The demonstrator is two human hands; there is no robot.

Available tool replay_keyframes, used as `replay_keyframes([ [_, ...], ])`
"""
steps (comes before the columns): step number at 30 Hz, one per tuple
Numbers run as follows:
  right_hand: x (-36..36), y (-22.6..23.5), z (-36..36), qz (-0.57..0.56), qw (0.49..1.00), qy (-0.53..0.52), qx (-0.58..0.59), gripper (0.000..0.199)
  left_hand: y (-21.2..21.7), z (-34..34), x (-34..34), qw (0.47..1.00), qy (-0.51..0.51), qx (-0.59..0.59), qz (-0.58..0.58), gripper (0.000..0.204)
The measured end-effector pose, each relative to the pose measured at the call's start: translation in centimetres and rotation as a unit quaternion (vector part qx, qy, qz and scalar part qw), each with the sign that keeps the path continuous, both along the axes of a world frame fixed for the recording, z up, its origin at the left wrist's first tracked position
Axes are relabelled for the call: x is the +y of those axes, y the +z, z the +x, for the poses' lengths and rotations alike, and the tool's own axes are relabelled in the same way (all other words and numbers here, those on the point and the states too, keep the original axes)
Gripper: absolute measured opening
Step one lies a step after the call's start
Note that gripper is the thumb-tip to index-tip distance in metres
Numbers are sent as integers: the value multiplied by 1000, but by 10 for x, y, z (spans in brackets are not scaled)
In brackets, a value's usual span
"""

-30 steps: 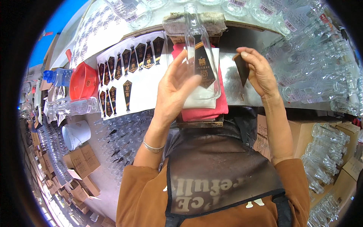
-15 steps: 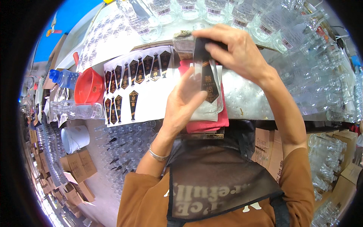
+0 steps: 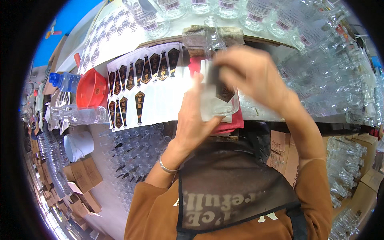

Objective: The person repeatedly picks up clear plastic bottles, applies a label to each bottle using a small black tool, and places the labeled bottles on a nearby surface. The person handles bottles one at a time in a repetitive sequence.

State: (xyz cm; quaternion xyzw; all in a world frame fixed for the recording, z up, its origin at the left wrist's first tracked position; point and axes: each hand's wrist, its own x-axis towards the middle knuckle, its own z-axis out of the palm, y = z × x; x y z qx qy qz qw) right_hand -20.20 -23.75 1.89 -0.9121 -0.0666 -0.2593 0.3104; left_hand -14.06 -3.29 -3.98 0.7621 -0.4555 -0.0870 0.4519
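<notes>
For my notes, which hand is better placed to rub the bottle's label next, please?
Likely the right hand, holding a dark scraper over the black label; the left hand is beside the glass bottle.

Beneath our right hand (image 3: 256,76) we have a shiny grey metal-looking worktable (image 3: 256,111); beyond it runs a pale raised shelf (image 3: 178,30) with a brown front edge (image 3: 264,41). Far ahead and left of our left hand (image 3: 192,116) we see a flat bright-blue surface (image 3: 72,24). Below and left of that hand spreads our smooth pale-grey floor (image 3: 112,216), with glaring white light (image 3: 51,224) farther out.
</notes>
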Motion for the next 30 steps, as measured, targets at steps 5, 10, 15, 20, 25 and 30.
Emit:
replay_keyframes([
  [5, -16, -13, -3, 17, 998, -2, -57, 27, -12, 12, 6, 996, -46, 79, -10, 109],
  [10, 17, 1, -44, 98, 989, 88, 60, 23, -15, 15, 10, 995, -54, 85, -10, 110],
  [15, -19, -8, -3, 6, 993, -49, -111, 20, -8, 12, 9, 992, -37, 123, -5, 99],
  [20, 11, 8, -14, 12, 999, 44, -2, 25, -7, 12, 9, 998, -47, 32, 16, 111],
  [25, -42, 8, 31, 21, 985, -165, -55, 33, -3, 14, 7, 991, -59, 117, -21, 105],
  [30, -30, -11, 7, 384, 918, -99, 10, 26, 12, 48, -30, 925, 26, 369, -82, 69],
])
